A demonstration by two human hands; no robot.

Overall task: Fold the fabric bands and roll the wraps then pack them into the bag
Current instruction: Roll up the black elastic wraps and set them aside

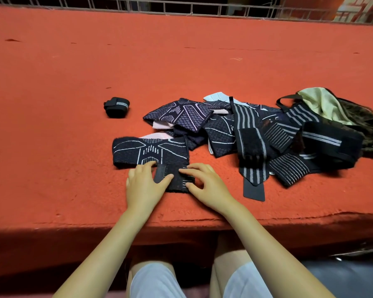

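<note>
At the near edge of the red carpeted surface point(52, 125), both hands sit on the right end of one patterned fabric band point(151, 152). Band lies flat, long axis left-right, running leftward away from the hands; free end points left, well clear of the pile. Near the hands the fabric drops toward the person in a short flap with a dark strap tab, so it may already be doubled there; hard to tell, since the hands cover that part.

Left hand point(143, 186): fingers mostly straight, tips pressing the band's lower edge, thumb lying across the tab. Not curled round anything. Right hand point(205, 182): fingers bent, tips on the flap's right edge; seems to pinch it lightly, thumb underneath not clearly visible.

Judgement: folding step on this band. The left end is the part to bring over; left hand is nearer to it, right hand better placed to anchor.

Loose pile of bands and striped wraps point(251, 138) just right of and behind the band, touching it at the far right corner. Bag point(332, 104), open, at the pile's far right. One rolled wrap point(116, 106) stands apart, behind and left.
</note>
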